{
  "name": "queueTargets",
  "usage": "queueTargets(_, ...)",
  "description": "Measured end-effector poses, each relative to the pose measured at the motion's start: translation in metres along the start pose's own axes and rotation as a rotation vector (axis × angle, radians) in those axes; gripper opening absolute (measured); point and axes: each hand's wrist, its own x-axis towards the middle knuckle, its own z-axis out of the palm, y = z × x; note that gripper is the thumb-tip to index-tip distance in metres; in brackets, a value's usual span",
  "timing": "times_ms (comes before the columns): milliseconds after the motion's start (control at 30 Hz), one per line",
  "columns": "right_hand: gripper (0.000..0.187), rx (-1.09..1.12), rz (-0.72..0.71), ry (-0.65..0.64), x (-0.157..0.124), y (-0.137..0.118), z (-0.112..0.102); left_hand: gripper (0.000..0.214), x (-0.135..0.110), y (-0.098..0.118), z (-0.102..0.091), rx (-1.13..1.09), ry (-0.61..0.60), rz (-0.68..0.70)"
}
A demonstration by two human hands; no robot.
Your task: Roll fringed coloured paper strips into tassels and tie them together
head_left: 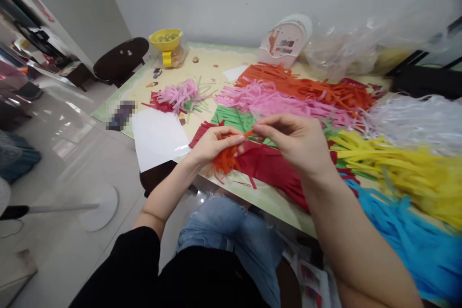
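An orange fringed paper tassel [225,161] hangs below my left hand [222,143], its strips dangling near the table's front edge. The fingers of that hand are closed around its upper part. My right hand [288,137] pinches the twisted orange end just to the right, so both hands hold the same piece. Beneath them lie dark red fringed paper [269,161] and green fringed paper [231,119]. Beyond are pink fringed strips [277,98] and orange fringed strips [306,84].
Yellow strips [400,168], blue strips [407,231] and white strips [418,115] cover the right side. At left are a pile of pink tassels [182,94], a white sheet [159,137] and a yellow-topped container [166,41]. A pink fan-shaped box [283,41] stands by the wall.
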Motion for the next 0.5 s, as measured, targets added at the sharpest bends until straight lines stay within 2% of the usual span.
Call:
queueTargets(100, 0.023, 0.099, 0.024, 0.027, 0.001, 0.010, 0.008, 0.047, 0.005, 0.018, -0.026, 0.278, -0.011, 0.048)
queueTargets(167, 0.042, 0.124, 0.054, -0.027, -0.002, 0.025, 0.007, 0.030, 0.015, 0.047, -0.056, 0.676, 0.078, 0.125)
queueTargets(200, 0.049, 0.090, 0.071, -0.063, -0.002, 0.034, 0.004, 0.019, 0.022, 0.066, -0.073, 0.933, 0.205, 0.192)
queueTargets(233, 0.049, 0.019, 0.085, -0.093, -0.002, 0.044, -0.001, 0.011, 0.031, 0.085, -0.090, 1.196, 0.405, 0.272)
queueTargets(300, 0.036, -0.210, 0.113, -0.113, 0.002, 0.065, -0.020, 0.020, 0.050, 0.121, -0.123, 1.313, 0.646, 0.382)
queueTargets(367, 0.030, -0.475, 0.138, -0.063, 0.016, 0.083, -0.046, 0.028, 0.069, 0.141, -0.150, 1.432, 0.773, 0.408)
queueTargets(433, 0.029, -0.676, 0.158, 0.037, 0.037, 0.098, -0.078, 0.031, 0.085, 0.141, -0.170, 1.609, 0.756, 0.283)
queueTargets(500, 0.028, -0.793, 0.179, 0.130, 0.064, 0.111, -0.109, 0.022, 0.096, 0.129, -0.181, 1.691, 0.605, 0.123)
